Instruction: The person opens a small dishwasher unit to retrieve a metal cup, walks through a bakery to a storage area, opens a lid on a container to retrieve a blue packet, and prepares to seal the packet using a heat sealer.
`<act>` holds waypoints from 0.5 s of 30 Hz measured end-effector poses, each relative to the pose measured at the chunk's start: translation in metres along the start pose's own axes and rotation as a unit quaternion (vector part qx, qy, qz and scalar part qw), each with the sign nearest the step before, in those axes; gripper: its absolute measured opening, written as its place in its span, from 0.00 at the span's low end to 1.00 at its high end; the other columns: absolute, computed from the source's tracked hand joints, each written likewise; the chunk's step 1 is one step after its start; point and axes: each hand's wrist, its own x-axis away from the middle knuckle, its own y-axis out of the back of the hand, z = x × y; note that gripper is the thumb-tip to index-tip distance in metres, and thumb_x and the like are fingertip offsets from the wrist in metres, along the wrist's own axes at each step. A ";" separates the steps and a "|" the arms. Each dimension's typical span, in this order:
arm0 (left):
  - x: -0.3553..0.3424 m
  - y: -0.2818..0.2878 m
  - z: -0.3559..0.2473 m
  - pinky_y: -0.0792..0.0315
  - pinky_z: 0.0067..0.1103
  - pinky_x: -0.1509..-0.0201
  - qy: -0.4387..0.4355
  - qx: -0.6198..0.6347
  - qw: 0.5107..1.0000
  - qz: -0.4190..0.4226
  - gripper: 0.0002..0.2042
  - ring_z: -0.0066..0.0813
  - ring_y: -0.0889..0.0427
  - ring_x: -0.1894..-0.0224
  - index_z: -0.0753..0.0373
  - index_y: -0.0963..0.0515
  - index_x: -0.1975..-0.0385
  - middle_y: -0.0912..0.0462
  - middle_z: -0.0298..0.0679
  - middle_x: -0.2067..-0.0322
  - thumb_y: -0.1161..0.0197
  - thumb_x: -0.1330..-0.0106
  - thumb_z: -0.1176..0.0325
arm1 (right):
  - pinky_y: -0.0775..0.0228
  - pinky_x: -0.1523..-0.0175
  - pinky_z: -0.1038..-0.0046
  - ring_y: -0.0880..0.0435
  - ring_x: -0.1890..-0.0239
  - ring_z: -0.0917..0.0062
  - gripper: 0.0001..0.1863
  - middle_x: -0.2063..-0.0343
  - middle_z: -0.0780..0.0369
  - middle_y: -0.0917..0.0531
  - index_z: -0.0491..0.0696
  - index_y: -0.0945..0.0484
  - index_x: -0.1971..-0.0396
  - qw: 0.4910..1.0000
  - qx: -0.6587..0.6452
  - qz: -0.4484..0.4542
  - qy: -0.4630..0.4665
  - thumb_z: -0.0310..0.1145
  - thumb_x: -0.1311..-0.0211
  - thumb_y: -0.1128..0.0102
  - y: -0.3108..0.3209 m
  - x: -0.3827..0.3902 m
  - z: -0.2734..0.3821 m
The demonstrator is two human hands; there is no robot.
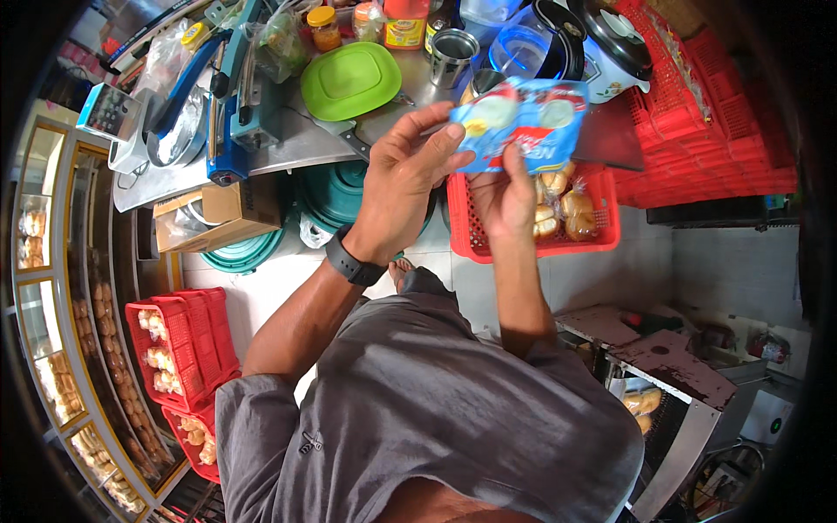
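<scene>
A blue printed packet (542, 150), flat and slightly blurred, is held up over the table's front edge. My right hand (507, 202) grips it from below, its thumb on the face toward me. The fingers and thumb of my left hand (405, 170), bent, pinch the packet's left edge. A dark wristband (353, 258) circles my left wrist. Behind the left hand a lime green plastic lid (353, 83) lies on the steel table (296, 148). Beyond the packet stand a steel cup (453, 57) and a clear blue-rimmed container (521, 50).
Beneath the packet, a red crate (471, 235) holds bagged bread. More red crates stand stacked at the right (706, 131) and lower left (183, 349). A cardboard box (218, 213) and green lidded tubs (336, 196) sit below the table. Glass bread shelves (44, 322) line the left.
</scene>
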 end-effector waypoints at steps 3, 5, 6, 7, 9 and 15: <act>0.000 0.016 0.003 0.23 0.29 0.46 0.005 -0.032 0.999 -0.004 0.14 0.27 0.21 0.49 0.65 0.26 0.47 0.23 0.38 0.48 0.40 0.30 0.69 | 0.29 0.37 0.59 0.24 0.42 0.67 0.26 0.42 0.58 0.25 0.47 0.34 0.38 0.991 0.088 -0.063 0.077 0.28 0.36 0.39 0.017 -0.028 0.029; 0.005 0.032 0.005 0.24 0.30 0.46 0.025 -0.054 0.998 -0.016 0.15 0.28 0.21 0.48 0.65 0.26 0.47 0.24 0.39 0.48 0.41 0.29 0.67 | 0.25 0.41 0.59 0.21 0.45 0.67 0.27 0.46 0.59 0.23 0.47 0.34 0.39 0.969 0.172 -0.090 0.152 0.22 0.39 0.38 0.025 -0.047 0.044; 0.009 0.040 0.006 0.24 0.30 0.46 0.025 -0.051 0.998 -0.017 0.15 0.28 0.21 0.48 0.65 0.26 0.47 0.24 0.39 0.48 0.41 0.29 0.67 | 0.23 0.45 0.61 0.20 0.48 0.69 0.27 0.49 0.60 0.22 0.46 0.32 0.41 0.956 0.208 -0.119 0.167 0.22 0.40 0.36 0.035 -0.057 0.049; 0.013 0.050 0.007 0.24 0.30 0.46 0.032 -0.063 0.997 -0.035 0.15 0.29 0.21 0.49 0.65 0.26 0.47 0.23 0.40 0.48 0.41 0.29 0.66 | 0.24 0.47 0.64 0.19 0.51 0.72 0.26 0.50 0.60 0.21 0.45 0.30 0.43 0.942 0.259 -0.121 0.175 0.22 0.41 0.34 0.047 -0.067 0.054; 0.022 0.069 0.013 0.24 0.30 0.46 0.045 -0.072 0.994 -0.071 0.14 0.29 0.20 0.50 0.64 0.26 0.48 0.23 0.40 0.49 0.41 0.29 0.66 | 0.24 0.49 0.67 0.19 0.53 0.75 0.25 0.52 0.61 0.20 0.44 0.29 0.44 0.924 0.313 -0.123 0.180 0.23 0.42 0.33 0.068 -0.084 0.059; 0.048 0.107 0.025 0.22 0.28 0.49 0.062 -0.066 0.988 -0.127 0.14 0.26 0.20 0.53 0.63 0.25 0.49 0.22 0.37 0.50 0.40 0.29 0.64 | 0.26 0.58 0.66 0.13 0.65 0.68 0.17 0.68 0.53 0.13 0.37 0.17 0.63 0.706 0.680 -0.140 0.139 0.38 0.40 0.35 0.084 -0.116 0.063</act>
